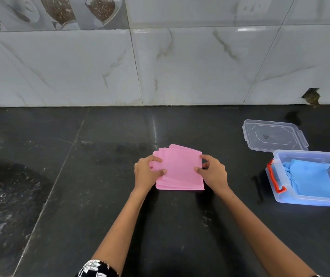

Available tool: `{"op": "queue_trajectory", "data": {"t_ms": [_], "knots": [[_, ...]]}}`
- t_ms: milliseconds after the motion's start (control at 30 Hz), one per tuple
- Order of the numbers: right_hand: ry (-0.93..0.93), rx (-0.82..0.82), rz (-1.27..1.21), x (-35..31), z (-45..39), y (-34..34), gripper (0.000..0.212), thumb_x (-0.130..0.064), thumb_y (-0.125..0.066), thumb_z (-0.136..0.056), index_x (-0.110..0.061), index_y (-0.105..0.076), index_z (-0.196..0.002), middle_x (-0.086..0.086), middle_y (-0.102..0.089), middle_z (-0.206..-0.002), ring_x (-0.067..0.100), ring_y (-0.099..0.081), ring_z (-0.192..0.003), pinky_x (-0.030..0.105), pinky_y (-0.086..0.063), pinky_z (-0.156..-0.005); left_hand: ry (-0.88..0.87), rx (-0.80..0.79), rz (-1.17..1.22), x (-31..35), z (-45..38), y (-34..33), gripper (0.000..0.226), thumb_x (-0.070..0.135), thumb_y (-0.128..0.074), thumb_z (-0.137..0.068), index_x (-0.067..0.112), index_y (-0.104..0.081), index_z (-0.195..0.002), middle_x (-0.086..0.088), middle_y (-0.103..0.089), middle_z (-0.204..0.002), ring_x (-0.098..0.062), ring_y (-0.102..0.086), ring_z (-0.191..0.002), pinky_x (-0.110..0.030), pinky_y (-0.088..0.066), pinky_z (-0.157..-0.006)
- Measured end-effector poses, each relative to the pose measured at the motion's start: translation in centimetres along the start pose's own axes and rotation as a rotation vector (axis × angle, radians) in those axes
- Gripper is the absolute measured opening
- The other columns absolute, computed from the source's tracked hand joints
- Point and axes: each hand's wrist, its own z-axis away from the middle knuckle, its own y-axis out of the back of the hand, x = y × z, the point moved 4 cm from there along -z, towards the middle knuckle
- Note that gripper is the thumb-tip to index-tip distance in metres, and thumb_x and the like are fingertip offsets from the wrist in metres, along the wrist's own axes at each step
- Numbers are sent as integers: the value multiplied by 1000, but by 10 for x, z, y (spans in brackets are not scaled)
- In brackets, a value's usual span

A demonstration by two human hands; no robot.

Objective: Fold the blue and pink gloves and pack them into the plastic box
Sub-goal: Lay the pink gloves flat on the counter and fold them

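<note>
Folded gloves [180, 168] are lying mid-desk [100, 196], a hand at each side edge. Plastic box [280, 194] is sitting well right, holding more gloves [312, 176]. Lid [274, 136] is lying just behind it.

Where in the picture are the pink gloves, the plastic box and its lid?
pink gloves [181, 170]: head view, middle of the folded stack.
plastic box [308, 201]: head view, its near wall.
lid [274, 137]: head view, its flat clear centre.

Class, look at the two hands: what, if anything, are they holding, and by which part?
Both hold the folded pink gloves on the counter: the left hand pinches the left edge, the right hand the right edge.
</note>
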Motion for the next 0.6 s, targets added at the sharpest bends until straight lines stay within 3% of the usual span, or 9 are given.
{"op": "queue_trajectory", "data": {"t_ms": [100, 200, 300, 400, 600], "knots": [[16, 1, -14, 0, 1, -1, 51, -16, -69, -83, -16, -51, -131, 6, -67, -106, 22, -62, -97, 30, -45, -79, 38, -5, 38, -3, 0, 0, 40, 12, -86, -61, 15, -72, -98, -4, -59, -101, -16, -50, -80, -25, -43, -73], [8, -11, -68, 1, 2, -1, 53, -13, -69, -82, -14, -52, -132, 6, -67, -104, 22, -62, -97, 35, -48, -84, 82, -1, 100, -8, 1, 2, 45, 11, -88, -57, 14, -73, -99, -8, -63, -104, -16, -51, -79, -25, -46, -71], [-1, -12, -124, 3, 2, 0, 55, -10, -70, -80, -14, -52, -132, 8, -65, -115, 23, -60, -105, 41, -49, -94, 101, 28, 152, -10, 4, 2, 46, 10, -89, -56, 14, -73, -99, -6, -66, -105, -16, -54, -83, -23, -46, -71], [0, -7, -158, 3, 1, 0, 54, -7, -71, -79, -13, -54, -131, 9, -63, -121, 23, -60, -107, 39, -49, -96, 58, 66, 75, -5, 2, -1, 44, 9, -89, -55, 15, -73, -96, -6, -60, -108, -18, -54, -87, -27, -46, -76], [25, -4, -193, 2, 2, 1, 51, -5, -72, -78, -10, -57, -127, 10, -67, -114, 22, -65, -97, 39, -52, -93, 130, -65, 178, -10, -5, 7, 48, 3, -89, -52, 14, -73, -95, -8, -65, -100, -25, -58, -83, -34, -54, -75]]}}
